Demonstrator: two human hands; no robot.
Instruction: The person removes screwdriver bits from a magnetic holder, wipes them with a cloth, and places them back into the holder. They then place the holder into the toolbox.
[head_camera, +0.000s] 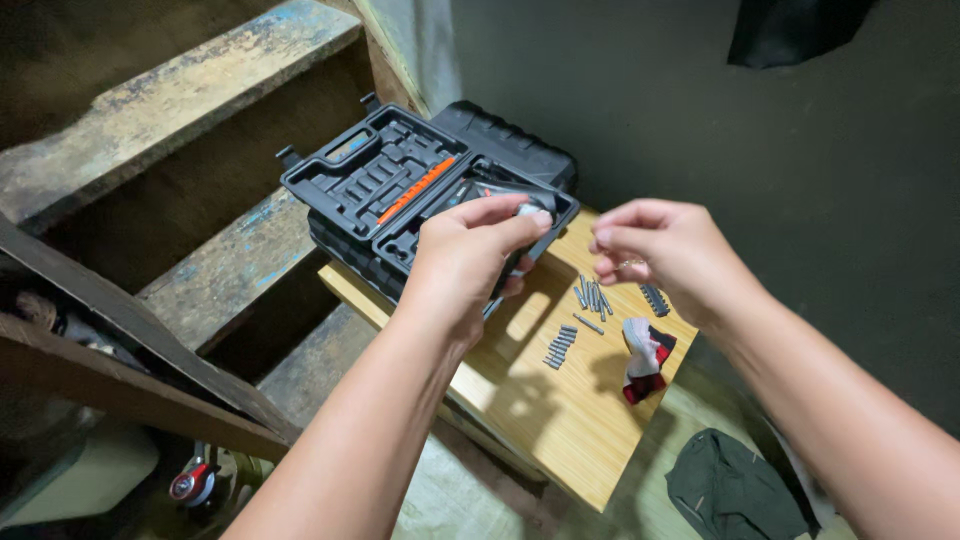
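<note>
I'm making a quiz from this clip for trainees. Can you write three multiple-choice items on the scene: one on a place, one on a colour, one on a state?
1. Where do the loose screwdriver bits lie?
A. on the wooden board
B. on the stair step
C. inside the case

2. What colour is the strip in the tool case?
A. blue
B. orange
C. white

3. How is the tool case?
A. shut
B. open
C. upside down

Answers:
1 A, the bits lie in rows on the board beside the red and white glove.
2 B, an orange strip crosses the black tray.
3 B, its moulded tray shows behind the left hand.
</note>
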